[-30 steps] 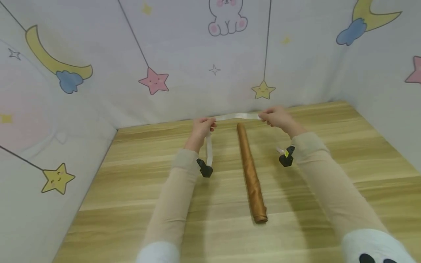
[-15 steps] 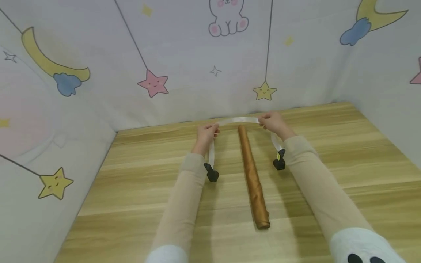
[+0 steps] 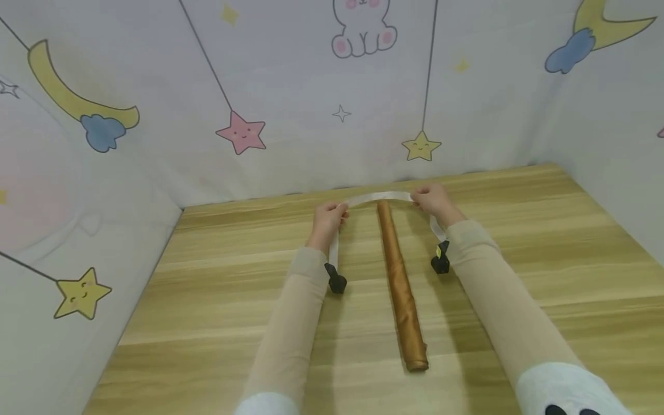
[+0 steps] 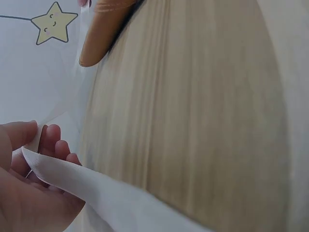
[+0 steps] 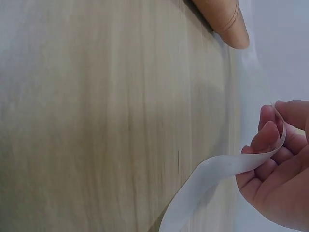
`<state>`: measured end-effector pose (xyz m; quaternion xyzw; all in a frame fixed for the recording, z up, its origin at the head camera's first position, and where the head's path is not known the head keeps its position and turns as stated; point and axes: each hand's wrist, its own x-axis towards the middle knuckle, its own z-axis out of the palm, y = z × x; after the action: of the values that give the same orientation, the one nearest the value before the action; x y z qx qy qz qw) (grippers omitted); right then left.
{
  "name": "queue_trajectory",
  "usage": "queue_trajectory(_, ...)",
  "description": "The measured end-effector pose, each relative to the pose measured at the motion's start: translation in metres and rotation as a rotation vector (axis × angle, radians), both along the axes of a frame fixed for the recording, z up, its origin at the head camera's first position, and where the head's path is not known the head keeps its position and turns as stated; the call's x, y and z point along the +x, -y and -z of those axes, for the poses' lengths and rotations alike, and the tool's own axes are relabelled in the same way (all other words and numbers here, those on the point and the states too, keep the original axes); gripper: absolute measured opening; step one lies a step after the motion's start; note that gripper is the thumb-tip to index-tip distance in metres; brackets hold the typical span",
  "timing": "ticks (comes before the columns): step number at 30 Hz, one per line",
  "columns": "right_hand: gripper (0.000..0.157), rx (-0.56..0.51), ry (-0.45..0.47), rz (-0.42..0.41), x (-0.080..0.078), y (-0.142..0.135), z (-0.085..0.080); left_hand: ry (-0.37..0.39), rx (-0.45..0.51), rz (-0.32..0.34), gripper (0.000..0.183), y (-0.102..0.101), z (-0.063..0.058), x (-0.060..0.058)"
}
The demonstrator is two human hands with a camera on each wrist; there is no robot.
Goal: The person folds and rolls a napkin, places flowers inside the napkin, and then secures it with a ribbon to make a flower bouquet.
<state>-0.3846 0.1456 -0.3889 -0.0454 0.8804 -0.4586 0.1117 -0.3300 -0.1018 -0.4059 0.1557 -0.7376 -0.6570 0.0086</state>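
Note:
A white ribbon (image 3: 381,196) spans between my two hands, bowed slightly over the far end of a rolled brown satin cloth (image 3: 402,288). My left hand (image 3: 329,222) pinches it between thumb and fingers, and a loose tail (image 4: 116,200) hangs down from that grip. On the other side my right hand (image 3: 434,202) pinches the ribbon too, its other tail (image 5: 207,174) trailing across the palm and down. The brown roll lies lengthwise on the table between my arms. Its far end (image 5: 235,34) shows near the top of the right wrist view.
The wood-grain table (image 3: 223,288) meets a white curtain (image 3: 290,155) printed with stars and moons at the back and sides. Black wrist cameras, one on the left wrist (image 3: 337,282) and one on the right (image 3: 440,262), sit below the hands.
Both hands have drawn slightly nearer with the ribbon, which now overlaps the far end of the roll in the head view. The right-hand tail shows more clearly.

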Motion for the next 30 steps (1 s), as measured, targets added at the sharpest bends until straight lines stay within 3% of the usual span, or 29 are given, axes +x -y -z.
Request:
queue_trajectory(4,0.037,0.029,-0.023,0.016,-0.002,-0.002,0.003,-0.005,-0.020,0.001,0.026,0.003,0.006,-0.005)
queue_trajectory(10,0.036,0.042,0.027,0.030,-0.004,-0.003,0.005,0.000,-0.096,0.014,0.025,0.007,0.011,-0.010)
queue_trajectory(16,0.030,0.162,-0.005,0.003,-0.006,-0.005,0.007,0.015,-0.151,0.022,0.023,0.009,0.012,-0.015)
queue_trajectory(20,0.031,0.210,0.004,-0.007,-0.004,-0.009,0.008,0.040,-0.220,0.010,0.023,0.010,0.009,-0.014)
queue_trajectory(30,0.041,0.213,0.049,0.024,0.000,-0.018,0.012,0.117,-0.365,-0.026,0.026,0.016,0.004,-0.009)
